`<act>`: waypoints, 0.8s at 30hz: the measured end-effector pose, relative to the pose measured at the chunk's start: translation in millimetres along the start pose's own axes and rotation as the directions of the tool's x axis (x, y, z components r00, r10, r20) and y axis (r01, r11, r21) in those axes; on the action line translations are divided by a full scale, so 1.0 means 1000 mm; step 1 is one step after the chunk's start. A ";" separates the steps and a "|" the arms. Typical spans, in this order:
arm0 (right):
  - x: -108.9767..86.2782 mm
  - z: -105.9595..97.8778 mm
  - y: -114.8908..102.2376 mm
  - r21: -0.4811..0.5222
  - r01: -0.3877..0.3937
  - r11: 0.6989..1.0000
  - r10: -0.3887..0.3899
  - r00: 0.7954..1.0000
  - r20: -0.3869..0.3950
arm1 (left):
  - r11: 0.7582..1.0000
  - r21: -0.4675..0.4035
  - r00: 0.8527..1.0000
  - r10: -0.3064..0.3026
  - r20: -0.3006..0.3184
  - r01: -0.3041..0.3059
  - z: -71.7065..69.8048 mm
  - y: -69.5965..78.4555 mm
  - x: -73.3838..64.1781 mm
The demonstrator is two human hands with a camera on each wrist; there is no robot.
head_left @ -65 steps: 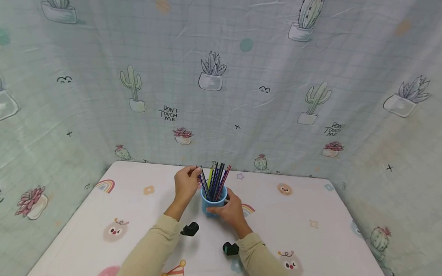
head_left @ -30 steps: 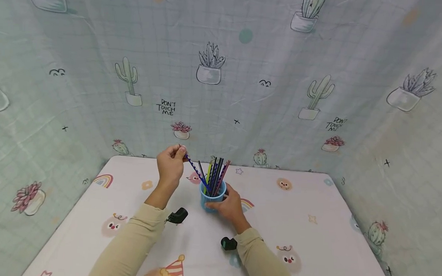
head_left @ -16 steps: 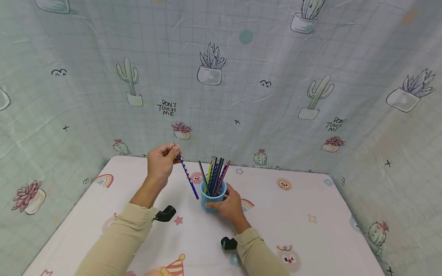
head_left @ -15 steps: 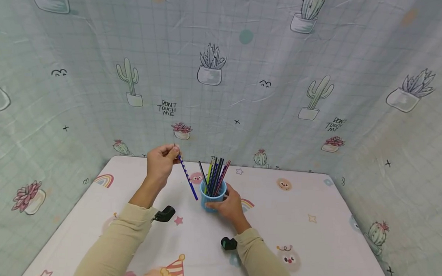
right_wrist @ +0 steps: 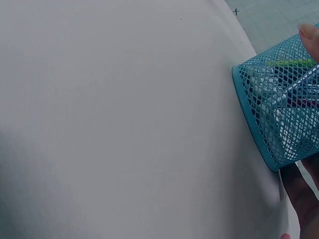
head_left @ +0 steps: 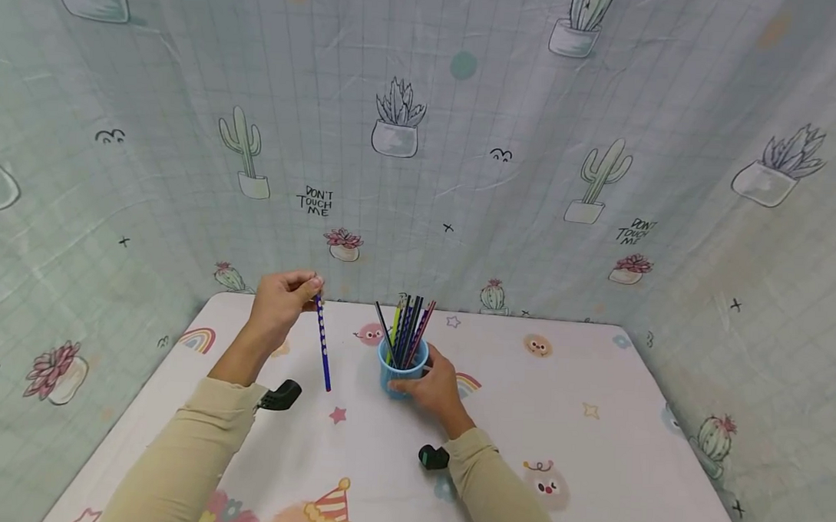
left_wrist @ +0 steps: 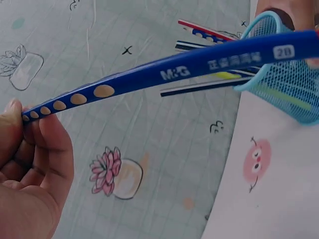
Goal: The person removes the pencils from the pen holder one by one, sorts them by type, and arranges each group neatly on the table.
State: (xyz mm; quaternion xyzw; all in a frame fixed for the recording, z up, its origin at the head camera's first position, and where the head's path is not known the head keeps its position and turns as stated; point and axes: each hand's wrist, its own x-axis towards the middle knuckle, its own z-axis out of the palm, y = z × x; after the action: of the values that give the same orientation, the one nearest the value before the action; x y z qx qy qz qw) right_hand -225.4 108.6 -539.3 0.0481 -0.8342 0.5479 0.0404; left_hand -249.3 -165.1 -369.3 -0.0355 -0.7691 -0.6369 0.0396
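My left hand [head_left: 278, 306] pinches a blue pencil [head_left: 324, 350] by its top end between thumb and fingers. Pale oval hollows run along the pencil, and "2B" is printed near its lower end in the left wrist view. It hangs nearly upright over the table, apart from the cup. A light blue mesh pencil cup [head_left: 394, 387] stands on the table, gripped round its side by my right hand [head_left: 437, 388]. Several dark pencils, a yellow-green one [head_left: 394, 322] and a red one [head_left: 425, 320] lean inside it. In the right wrist view the cup's mesh wall [right_wrist: 269, 114] shows beside my fingers.
The white table [head_left: 524, 403] carries printed cartoon faces, stars and rainbows. Behind and at both sides hangs a pale curtain [head_left: 448, 193] with cactus prints. A black wrist-worn device [head_left: 282, 395] sits at the left cuff, another such device [head_left: 433, 457] at the right.
My left hand has drawn the blue pencil up out of the cup and moved it left. The pencil has swung from slanted to nearly upright. My right hand stays on the cup.
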 end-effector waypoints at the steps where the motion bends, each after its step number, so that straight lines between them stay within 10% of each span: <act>1: 0.000 -0.001 0.000 -0.004 0.000 1.000 0.000 1.000 -0.001 | 1.000 0.003 1.000 -0.002 0.010 0.002 -0.003 0.000 0.000; 24: 0.002 -0.002 0.001 0.005 -0.016 1.000 0.016 1.000 0.002 | 0.966 0.233 0.990 -0.128 0.055 0.112 -0.056 -0.029 -0.002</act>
State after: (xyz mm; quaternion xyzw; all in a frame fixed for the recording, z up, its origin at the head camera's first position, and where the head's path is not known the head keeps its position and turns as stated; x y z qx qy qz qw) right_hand -227.6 110.8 -539.5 0.0418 -0.8333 0.5501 0.0352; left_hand -249.7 -225.4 -387.0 -0.0062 -0.8390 -0.5436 -0.0221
